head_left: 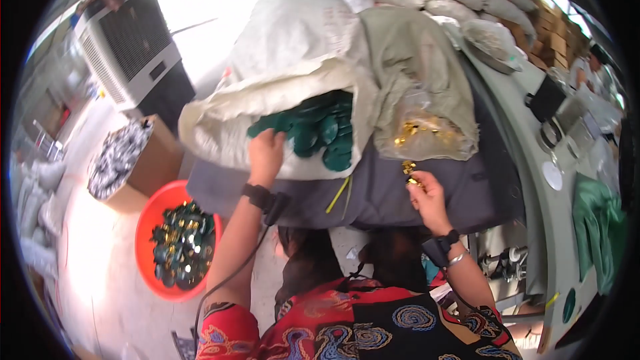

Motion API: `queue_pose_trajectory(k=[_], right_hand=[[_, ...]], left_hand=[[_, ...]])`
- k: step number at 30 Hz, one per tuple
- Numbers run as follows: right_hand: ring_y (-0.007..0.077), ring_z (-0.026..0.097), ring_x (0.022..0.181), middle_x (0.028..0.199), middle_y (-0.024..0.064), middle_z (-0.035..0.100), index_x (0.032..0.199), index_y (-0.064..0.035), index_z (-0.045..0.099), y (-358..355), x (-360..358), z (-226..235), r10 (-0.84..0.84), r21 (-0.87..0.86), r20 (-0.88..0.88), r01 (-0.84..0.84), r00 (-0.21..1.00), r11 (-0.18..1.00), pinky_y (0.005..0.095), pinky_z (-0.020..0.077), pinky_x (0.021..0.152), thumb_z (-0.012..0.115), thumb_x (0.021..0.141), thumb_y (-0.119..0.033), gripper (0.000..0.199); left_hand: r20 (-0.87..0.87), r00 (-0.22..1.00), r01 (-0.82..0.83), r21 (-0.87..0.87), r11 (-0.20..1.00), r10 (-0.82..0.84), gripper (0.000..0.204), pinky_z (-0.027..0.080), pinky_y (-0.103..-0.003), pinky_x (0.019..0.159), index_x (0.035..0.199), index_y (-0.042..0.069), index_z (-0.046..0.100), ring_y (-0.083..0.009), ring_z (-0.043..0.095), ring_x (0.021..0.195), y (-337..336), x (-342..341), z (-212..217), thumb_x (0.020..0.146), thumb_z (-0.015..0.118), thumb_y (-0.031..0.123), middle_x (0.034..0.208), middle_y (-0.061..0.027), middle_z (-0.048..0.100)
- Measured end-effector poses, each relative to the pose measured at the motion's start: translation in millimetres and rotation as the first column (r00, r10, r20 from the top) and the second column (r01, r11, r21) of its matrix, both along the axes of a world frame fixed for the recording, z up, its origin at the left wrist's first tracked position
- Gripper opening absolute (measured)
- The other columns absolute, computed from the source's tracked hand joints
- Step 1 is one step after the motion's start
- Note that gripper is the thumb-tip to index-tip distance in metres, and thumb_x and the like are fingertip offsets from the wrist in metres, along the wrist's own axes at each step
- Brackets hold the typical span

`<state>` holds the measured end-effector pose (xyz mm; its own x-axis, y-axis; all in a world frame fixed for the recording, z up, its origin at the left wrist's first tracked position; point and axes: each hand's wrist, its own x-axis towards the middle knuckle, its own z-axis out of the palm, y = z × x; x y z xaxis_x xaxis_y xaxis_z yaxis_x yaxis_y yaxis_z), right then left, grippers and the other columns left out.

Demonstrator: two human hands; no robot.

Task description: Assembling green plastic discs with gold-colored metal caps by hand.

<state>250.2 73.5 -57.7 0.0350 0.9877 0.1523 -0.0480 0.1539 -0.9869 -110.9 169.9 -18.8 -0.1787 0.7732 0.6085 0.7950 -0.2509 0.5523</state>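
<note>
A white sack (220, 130) lies open on a grey cloth (373, 193), full of flat, round, dark green discs (320, 132). At three o'clock from it, a clear bag (427, 135) holds small shiny gold bits (417, 128). At seven o'clock, a red tub (148, 223) on the floor holds green and gold pieces mixed. A brown box (157, 160) at nine o'clock is full of dark and white pieces. The left hand (265, 153) reaches up with its fingers curled onto the discs at the sack's mouth. The right hand (427, 197) is lifted, pinching a gold bit (409, 168) in its fingertips, just below the clear bag. Both wrists wear black bands.
</note>
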Motion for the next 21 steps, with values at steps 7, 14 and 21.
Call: queue_pose_trajectory(k=[7,14,21], right_hand=[[0.0052,0.043,0.055,0.078,0.0021,0.055,0.111,-0.0003,0.053,-18.4,-48.4,23.4,0.322,0.069,-0.005,-0.321,0.947,0.944,0.0197,0.0357,0.048,0.053,0.090,-0.004,0.021],[0.0037,0.044,0.060,0.081,0.0000,0.054,0.113,-0.0016,0.053,-35.8,-69.7,48.6,0.360,0.147,0.182,-0.388,0.915,0.910,0.0177,0.0373,0.052,0.056,0.092,-0.013,0.024],[0.0184,0.058,0.081,0.089,0.0071,0.058,0.105,-0.0021,0.057,-43.1,-62.7,55.4,0.130,0.403,0.458,-0.336,0.880,0.851,0.0285,0.0470,0.072,0.063,0.082,-0.006,0.025]], left_hand=[[0.860,0.490,0.604,-0.218,0.766,-0.142,0.015,0.041,-0.020,0.044,0.093,-0.003,0.064,-0.0091,0.058,0.052,-119.0,52.5,30.5,0.085,0.056,0.006,0.072,-0.0037,0.062],[0.805,0.517,0.691,-0.192,0.697,-0.291,0.011,0.041,-0.021,0.045,0.087,-0.004,0.063,-0.0062,0.054,0.050,-149.6,99.2,36.5,0.084,0.057,0.004,0.066,-0.0015,0.060],[0.599,0.667,0.637,-0.149,0.756,-0.444,0.013,0.041,-0.028,0.044,0.083,-0.005,0.061,-0.0118,0.054,0.046,-155.2,121.6,28.6,0.080,0.057,0.007,0.058,-0.0077,0.056]])
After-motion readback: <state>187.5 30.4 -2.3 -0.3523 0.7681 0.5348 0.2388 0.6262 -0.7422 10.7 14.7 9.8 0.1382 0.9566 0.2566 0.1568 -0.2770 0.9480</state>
